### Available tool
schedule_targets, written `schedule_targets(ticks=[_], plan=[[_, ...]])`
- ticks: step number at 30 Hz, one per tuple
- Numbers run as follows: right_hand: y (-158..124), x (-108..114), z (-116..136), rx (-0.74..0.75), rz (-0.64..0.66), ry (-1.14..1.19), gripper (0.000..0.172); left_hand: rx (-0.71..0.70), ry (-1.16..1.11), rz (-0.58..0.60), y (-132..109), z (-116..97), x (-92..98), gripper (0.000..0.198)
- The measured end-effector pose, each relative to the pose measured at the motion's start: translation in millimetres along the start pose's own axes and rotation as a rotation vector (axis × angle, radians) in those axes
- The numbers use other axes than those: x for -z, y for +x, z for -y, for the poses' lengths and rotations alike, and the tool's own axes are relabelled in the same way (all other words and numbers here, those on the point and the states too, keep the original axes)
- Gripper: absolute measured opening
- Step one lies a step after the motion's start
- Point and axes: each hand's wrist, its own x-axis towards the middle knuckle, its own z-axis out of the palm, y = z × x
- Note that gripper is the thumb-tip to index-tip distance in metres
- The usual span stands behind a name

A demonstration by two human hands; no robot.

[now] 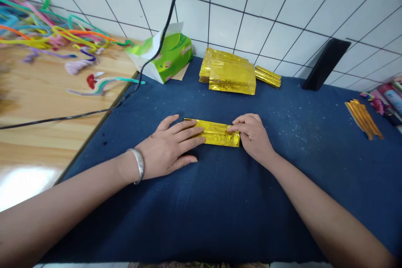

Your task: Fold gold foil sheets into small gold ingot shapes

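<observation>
Spread-fingered, the left hand (166, 148) lies flat, clasping nothing, its fingertips over the left end of the folded gold strip (218, 134). There's the strip, on the blue cloth (201, 217), between the hands, with the gold stack (232, 77) beyond! On to the right hand (253, 134): bent fingers touch the strip's right end; whether they pinch, no telling. Looks like crease-pressing; the next move calls for even fingertip pressure along that fold.
</observation>
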Motion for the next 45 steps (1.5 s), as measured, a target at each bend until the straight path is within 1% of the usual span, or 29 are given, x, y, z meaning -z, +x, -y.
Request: schedule_targets(ticks=[2,5,7,8,10,12,13,14,16,19,22,25,29,31,33,35,37,39,42,45], plan=[[-0.5,1.8,2.0,-0.02,-0.036,-0.003,0.047,0.016,-0.016,0.0,0.3,0.3,1.1,0.05],[-4.0,7.3,8.8,-0.054,-0.176,-0.012,0.045,0.042,-0.013,-0.002,1.3,1.5,3.7,0.05],[-8.9,11.5,16.5,-0.023,-0.237,-0.04,0.04,0.059,-0.014,0.006,2.0,2.7,5.3,0.049],[-12.1,13.1,21.3,0.016,-0.232,-0.064,0.037,0.063,-0.018,0.015,2.3,3.3,5.9,0.049],[-18.8,14.5,32.1,0.131,-0.148,-0.139,0.03,0.059,-0.028,0.033,2.8,4.2,7.0,0.05],[-24.2,13.2,42.7,0.255,0.011,-0.253,0.026,0.061,-0.021,0.044,3.1,3.8,8.4,0.051],[-25.8,11.8,47.1,0.292,0.085,-0.305,0.026,0.07,-0.009,0.047,3.2,2.8,9.4,0.051],[-26.6,10.2,50.5,0.312,0.144,-0.339,0.026,0.081,0.005,0.05,3.2,1.3,10.5,0.051],[-25.8,7.0,53.7,0.283,0.205,-0.356,0.029,0.099,0.029,0.062,2.9,-3.3,13.1,0.051],[-22.1,4.3,51.5,0.166,0.21,-0.311,0.034,0.094,0.034,0.097,2.2,-11.7,15.8,0.051],[-19.9,3.9,48.1,0.098,0.203,-0.283,0.035,0.059,-0.014,0.105,1.2,-20.1,15.2,0.048],[-19.5,4.8,48.4,0.065,0.199,-0.28,0.035,-0.032,-0.113,0.085,-0.4,-29.3,13.0,0.045],[-20.0,5.8,50.5,0.022,0.193,-0.253,0.035,-0.188,-0.237,0.106,-2.5,-40.7,13.1,0.045],[-20.8,5.3,50.5,0.009,0.192,-0.237,0.035,-0.204,-0.269,0.081,-2.4,-43.1,15.0,0.043],[-21.6,4.5,50.1,0.001,0.201,-0.232,0.035,-0.141,-0.267,0.002,-1.1,-42.7,16.8,0.039],[-22.4,3.9,49.8,-0.006,0.212,-0.235,0.035,-0.036,-0.238,-0.079,1.8,-40.7,17.2,0.036],[-22.9,3.5,49.5,-0.012,0.218,-0.235,0.036,0.037,-0.197,-0.105,6.1,-39.2,15.3,0.037],[-23.3,3.2,48.9,-0.014,0.221,-0.235,0.037,0.065,-0.153,-0.072,11.1,-39.7,11.1,0.041],[-24.1,2.3,47.3,-0.019,0.223,-0.225,0.038,0.11,-0.094,0.009,18.8,-44.0,3.7,0.049],[-24.9,1.2,45.0,-0.025,0.22,-0.191,0.039,0.169,-0.067,0.064,24.3,-48.7,0.0,0.054]])
